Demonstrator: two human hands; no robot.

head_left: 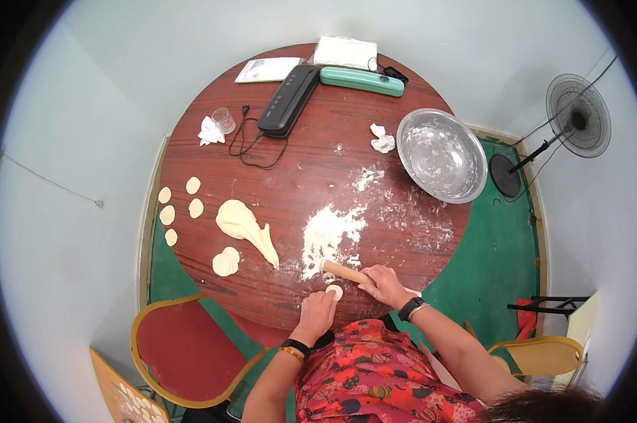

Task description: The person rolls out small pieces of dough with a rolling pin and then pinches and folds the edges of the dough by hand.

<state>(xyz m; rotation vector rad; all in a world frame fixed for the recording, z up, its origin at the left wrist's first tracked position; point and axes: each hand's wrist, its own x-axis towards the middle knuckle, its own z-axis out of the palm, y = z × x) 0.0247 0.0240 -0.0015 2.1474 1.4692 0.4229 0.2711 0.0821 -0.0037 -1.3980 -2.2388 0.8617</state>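
My right hand point(385, 285) is wrapped round one end of a wooden rolling pin point(347, 272), which lies slantwise just above the table's near edge, its far end by the spilled flour point(329, 236). With its fingertips, my left hand point(318, 311) grips the edge of a small round dough wrapper point(335, 291) in front of me. Left of the flour lies a large lump of dough point(241, 222) with a drawn-out tail. A stack of dough rounds point(225, 262) sits below it, and several single rounds point(167, 215) are spread at the table's left side.
A big metal basin point(442, 155) stands at the right edge of the round table point(297, 187). Farther back are a black vacuum sealer point(289, 101) with a cord, a green sealer point(362, 81), a glass point(223, 120) and crumpled tissues point(210, 132). A red chair point(188, 349) stands left.
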